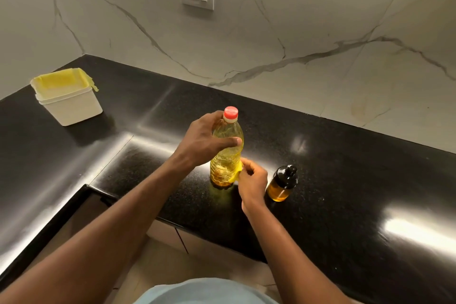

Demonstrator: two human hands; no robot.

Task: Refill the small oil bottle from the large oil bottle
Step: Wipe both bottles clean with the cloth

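Oil nearly fills the large oil bottle (225, 168), which stands upright on the black counter (345, 168) near its front edge, red cap (231, 113) on. My left hand (204, 141) grips its shoulder just under the cap, thumb across the front. My right hand (253, 180) pinches a yellow cloth (236, 171) against the bottle's lower right side. Just right of that hand stands the small oil bottle (281, 186), black stopper on, amber oil inside. A white tub (71, 106) with a yellow liner sits far left.
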